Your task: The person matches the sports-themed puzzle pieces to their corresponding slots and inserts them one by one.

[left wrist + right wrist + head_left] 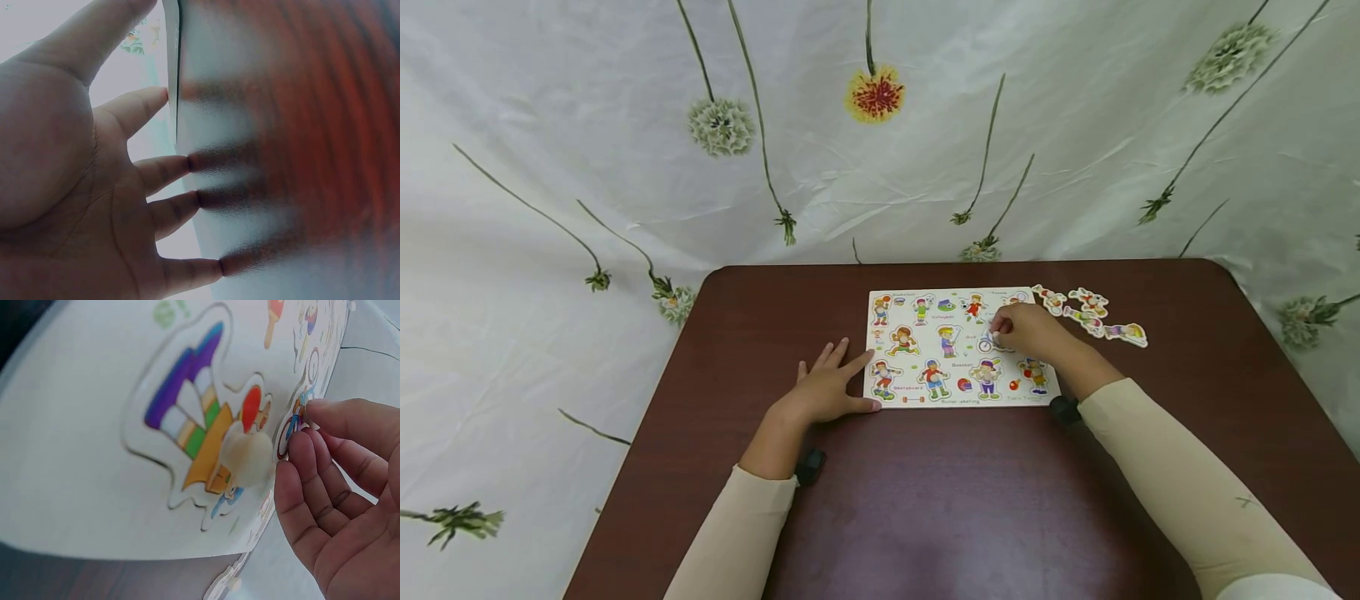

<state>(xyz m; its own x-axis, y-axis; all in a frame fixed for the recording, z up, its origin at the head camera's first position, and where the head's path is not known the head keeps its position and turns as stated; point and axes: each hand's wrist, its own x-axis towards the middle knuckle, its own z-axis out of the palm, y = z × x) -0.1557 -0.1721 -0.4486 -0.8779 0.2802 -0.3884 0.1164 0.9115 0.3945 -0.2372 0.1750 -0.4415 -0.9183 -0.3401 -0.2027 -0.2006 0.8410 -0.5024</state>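
4 loose, white-edged cartoon-figure pieces (1084,320) lie just outside the rectangular white sports-figure puzzle board (927,343), between 2 and 3 o'clock. A black wrist device (1064,410) sits at the board's 4 o'clock corner. The glossy dark-brown tabletop (910,500) stretches toward 6 o'clock; a white flower-printed cloth (805,92) stands at 12. The left hand (826,390), fingers spread, touches the board's 9 o'clock edge. The right hand (1030,329) pinches a small cyclist-shaped piece (294,422) at the board, 3 o'clock of centre. Only the right wrist view shows clearly the cream round knob (250,456) on a neighbouring figure.
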